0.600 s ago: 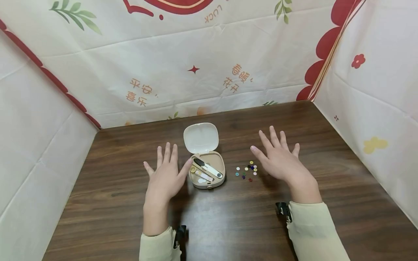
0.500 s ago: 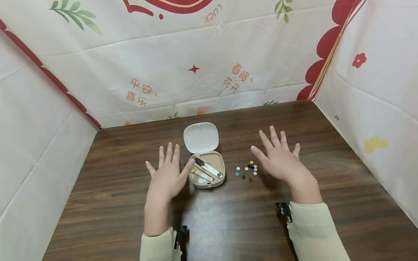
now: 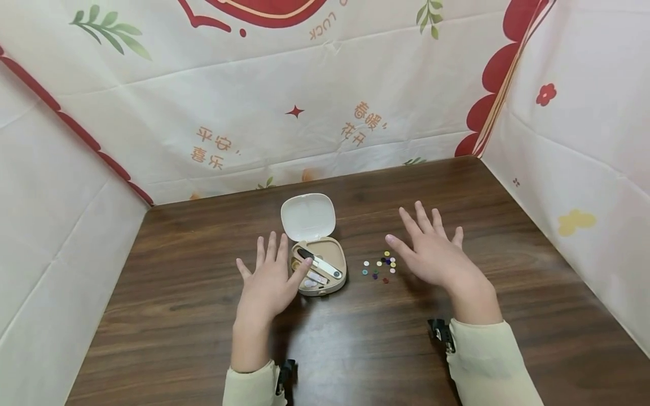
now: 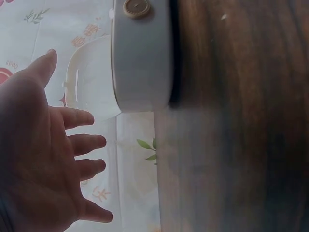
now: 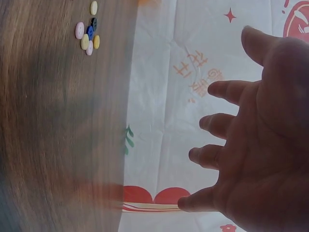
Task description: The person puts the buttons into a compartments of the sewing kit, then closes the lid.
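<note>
Left hand (image 3: 267, 286) and right hand (image 3: 435, 258) hang spread, empty — one low sweep could scatter buttons (image 3: 379, 263) at the latter's nine o'clock

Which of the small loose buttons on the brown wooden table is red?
The small round red button, the one lying lowest in the head view; none of the other loose buttons is red.
</note>
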Demonstrator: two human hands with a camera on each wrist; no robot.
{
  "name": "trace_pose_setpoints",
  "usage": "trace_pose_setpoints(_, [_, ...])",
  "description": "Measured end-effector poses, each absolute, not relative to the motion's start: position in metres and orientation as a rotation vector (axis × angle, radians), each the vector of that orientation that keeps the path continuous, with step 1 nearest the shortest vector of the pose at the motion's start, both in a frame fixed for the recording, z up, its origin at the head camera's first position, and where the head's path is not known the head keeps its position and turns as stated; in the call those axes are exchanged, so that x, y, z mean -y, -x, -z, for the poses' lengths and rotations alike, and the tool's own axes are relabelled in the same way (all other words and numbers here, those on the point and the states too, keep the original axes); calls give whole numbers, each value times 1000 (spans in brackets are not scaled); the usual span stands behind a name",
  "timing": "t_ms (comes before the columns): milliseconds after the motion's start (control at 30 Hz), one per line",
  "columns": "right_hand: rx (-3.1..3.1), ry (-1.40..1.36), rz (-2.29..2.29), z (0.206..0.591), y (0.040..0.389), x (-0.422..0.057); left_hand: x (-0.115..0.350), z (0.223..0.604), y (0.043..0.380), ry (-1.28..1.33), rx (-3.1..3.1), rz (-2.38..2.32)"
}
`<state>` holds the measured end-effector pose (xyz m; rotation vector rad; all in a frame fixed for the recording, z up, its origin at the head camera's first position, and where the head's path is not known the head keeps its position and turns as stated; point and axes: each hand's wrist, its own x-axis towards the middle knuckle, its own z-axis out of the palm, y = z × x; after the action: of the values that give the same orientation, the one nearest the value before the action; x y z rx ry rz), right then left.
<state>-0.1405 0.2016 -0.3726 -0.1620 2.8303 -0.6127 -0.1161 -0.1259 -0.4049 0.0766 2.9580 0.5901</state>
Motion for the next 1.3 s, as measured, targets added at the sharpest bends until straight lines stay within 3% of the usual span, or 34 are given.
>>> trace_pose_setpoints(400, [-2849, 250, 541, 378, 137, -194, 116, 416, 108, -52, -2933, -533])
trace_pose_setpoints(733, [-2761, 504, 607, 390, 138, -186, 113, 417, 109, -54, -2892, -540])
trace_pose_setpoints(1300, [-2727, 450, 522, 404, 139, -180, 111, 419, 109, -44, -2853, -557])
